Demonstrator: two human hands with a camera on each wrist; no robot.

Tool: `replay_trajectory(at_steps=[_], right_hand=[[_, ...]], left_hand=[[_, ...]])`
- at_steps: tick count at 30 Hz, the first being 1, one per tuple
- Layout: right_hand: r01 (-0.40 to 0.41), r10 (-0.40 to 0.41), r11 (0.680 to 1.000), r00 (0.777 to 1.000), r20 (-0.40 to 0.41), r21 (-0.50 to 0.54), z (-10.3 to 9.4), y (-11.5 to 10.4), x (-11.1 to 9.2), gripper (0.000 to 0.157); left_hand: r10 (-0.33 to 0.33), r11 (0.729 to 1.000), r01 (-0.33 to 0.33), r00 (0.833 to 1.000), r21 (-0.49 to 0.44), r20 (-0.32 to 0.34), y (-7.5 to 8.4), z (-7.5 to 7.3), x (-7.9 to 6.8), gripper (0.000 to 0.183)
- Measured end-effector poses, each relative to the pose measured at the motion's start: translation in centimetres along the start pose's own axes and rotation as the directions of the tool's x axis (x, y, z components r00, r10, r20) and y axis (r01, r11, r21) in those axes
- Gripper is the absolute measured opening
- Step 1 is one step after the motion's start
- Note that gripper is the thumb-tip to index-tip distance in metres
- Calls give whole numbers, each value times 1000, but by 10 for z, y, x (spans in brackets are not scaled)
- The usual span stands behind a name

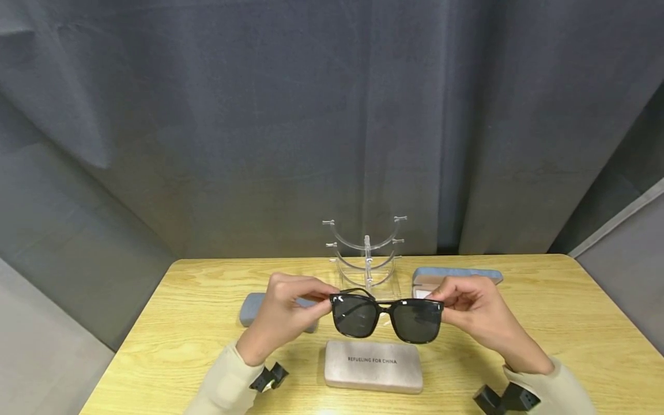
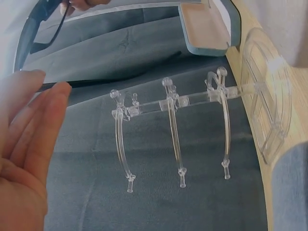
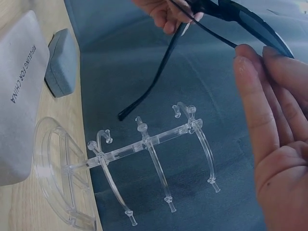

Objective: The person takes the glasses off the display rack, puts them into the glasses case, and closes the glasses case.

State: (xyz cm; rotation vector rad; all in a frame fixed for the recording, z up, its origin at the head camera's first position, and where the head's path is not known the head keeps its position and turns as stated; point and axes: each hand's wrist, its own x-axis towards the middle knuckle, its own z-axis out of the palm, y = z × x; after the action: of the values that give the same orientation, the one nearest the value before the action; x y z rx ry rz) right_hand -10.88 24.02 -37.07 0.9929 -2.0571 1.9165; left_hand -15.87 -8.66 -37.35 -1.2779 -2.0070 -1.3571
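Note:
Between both hands hangs a pair of black sunglasses, lenses facing the head camera, held above the table. The left hand pinches the frame's left hinge corner, and the right hand pinches the right corner. In the right wrist view, a dark temple arm stretches out unfolded toward the stand. Behind the sunglasses stands a clear acrylic eyewear rack with three curved tiers, bearing no glasses. Below them lies a closed pale glasses case lettered "REFUELING FOR CHINA".
A closed blue-grey case lies behind the left hand, partly hidden. At the back right, a blue case stands with its lid up, partly covered by the right hand. Grey curtains hang beyond the wooden table.

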Motion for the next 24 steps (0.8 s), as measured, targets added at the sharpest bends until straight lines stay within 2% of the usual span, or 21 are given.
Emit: replay_trajectory(at_steps=[5, 11, 16, 20, 24], right_hand=[[-18, 18, 1000, 1000, -6, -1, 0, 3, 0, 37], [21, -24, 996, 999, 26, 86, -1, 8, 1, 35], [81, -83, 995, 996, 29, 56, 1, 11, 3, 36], [160, -161, 986, 986, 38, 37, 2, 12, 5, 38], [170, -172, 985, 984, 50, 39, 2, 12, 5, 39]], left_hand=[[-1, 997, 0, 1000, -72, -22, 1, 0, 0, 23], [-43, 979, 32, 998, -202, -54, 1, 2, -1, 21], [-54, 963, 29, 995, -266, -85, 2, 3, -1, 20], [-69, 965, 43, 993, -259, -91, 2, 2, 0, 19], [-36, 987, 23, 997, -159, -74, 2, 2, 1, 25]])
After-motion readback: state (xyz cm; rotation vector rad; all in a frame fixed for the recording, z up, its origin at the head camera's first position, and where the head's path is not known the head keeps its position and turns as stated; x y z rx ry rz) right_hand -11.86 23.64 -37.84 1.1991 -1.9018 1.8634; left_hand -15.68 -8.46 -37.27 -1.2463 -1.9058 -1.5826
